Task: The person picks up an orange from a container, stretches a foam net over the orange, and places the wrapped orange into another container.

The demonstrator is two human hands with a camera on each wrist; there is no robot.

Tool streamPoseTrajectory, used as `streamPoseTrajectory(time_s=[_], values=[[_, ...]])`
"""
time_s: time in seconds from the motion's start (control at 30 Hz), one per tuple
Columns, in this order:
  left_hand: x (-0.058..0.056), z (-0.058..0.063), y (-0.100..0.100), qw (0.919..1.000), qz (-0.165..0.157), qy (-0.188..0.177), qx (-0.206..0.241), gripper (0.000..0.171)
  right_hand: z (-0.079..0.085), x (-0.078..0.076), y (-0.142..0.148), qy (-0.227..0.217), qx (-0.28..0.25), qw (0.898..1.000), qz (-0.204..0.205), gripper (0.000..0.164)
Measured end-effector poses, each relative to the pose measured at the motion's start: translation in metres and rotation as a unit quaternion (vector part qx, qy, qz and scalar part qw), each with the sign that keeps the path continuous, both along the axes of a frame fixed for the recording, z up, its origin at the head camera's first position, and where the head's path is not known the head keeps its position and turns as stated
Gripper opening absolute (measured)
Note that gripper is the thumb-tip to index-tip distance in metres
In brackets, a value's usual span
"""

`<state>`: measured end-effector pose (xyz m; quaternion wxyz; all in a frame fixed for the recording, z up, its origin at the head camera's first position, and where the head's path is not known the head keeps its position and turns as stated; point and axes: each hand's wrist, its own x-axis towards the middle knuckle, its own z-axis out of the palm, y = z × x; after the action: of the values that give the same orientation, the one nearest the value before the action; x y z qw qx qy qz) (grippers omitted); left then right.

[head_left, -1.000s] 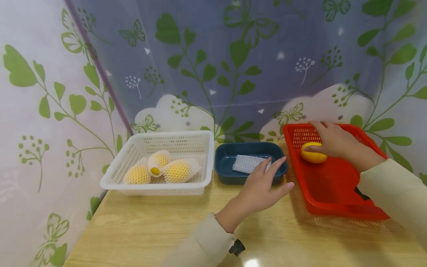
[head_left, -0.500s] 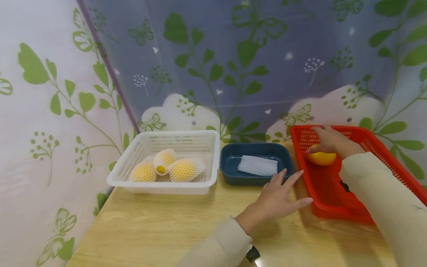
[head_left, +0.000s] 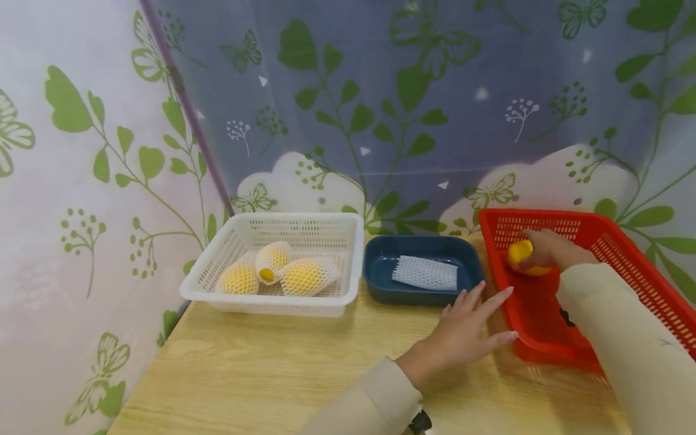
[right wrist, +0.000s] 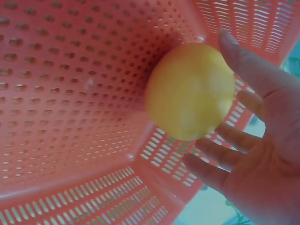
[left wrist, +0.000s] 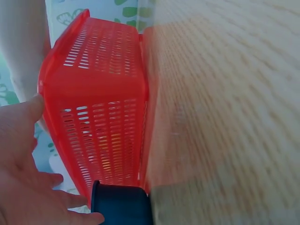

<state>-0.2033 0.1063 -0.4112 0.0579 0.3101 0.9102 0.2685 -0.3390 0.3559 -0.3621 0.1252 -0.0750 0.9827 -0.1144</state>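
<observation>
The right hand [head_left: 549, 249] is reaching down inside a red basket [head_left: 535, 314], where a yellow fruit [head_left: 534, 270] is lying just beneath it, near the basket's far left corner. In the head view the thumb is crossing the fruit, while in the right wrist view the fingers are spreading along one side of it, so whether the hand is gripping it cannot be told. The left hand [head_left: 462, 335] is holding nothing; its fingers are fanning out, with thumb and index finger overlapping the red basket's near rim. Just beyond its other fingertips, a dark blue dish [head_left: 413, 296] is standing on the tabletop [head_left: 304, 362] with a white foam net [head_left: 425, 273] lying in it. Farther to the left of that hand, a white basket [head_left: 272, 303] is holding three netted yellow fruits [head_left: 304, 277]. Beige sleeves [head_left: 364, 402] are covering both forearms, and a leaf-and-butterfly backdrop [head_left: 337, 109] is rising beyond both hands.
</observation>
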Motion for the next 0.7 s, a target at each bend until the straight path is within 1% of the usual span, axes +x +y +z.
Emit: streamPoseTrajectory(time_s=[0.1,0.27,0.5,0.7], values=[[0.001,0.0,0.002,0.9998,-0.017,-0.006,0.004,0.068,-0.004,0.0,0.001,-0.002,-0.003,1.0,-0.006,0.094],[0.003,0.001,0.006,0.9991,-0.04,-0.002,-0.012,0.063,-0.012,-0.003,0.001,0.004,-0.008,1.0,-0.013,0.091],[0.004,-0.001,0.008,0.999,-0.04,0.006,-0.019,0.062,-0.019,-0.002,0.002,-0.015,-0.029,0.998,-0.046,0.095],[0.007,0.0,0.009,0.999,-0.038,0.015,-0.019,0.06,-0.027,0.002,0.003,-0.005,-0.048,0.997,-0.068,0.092]])
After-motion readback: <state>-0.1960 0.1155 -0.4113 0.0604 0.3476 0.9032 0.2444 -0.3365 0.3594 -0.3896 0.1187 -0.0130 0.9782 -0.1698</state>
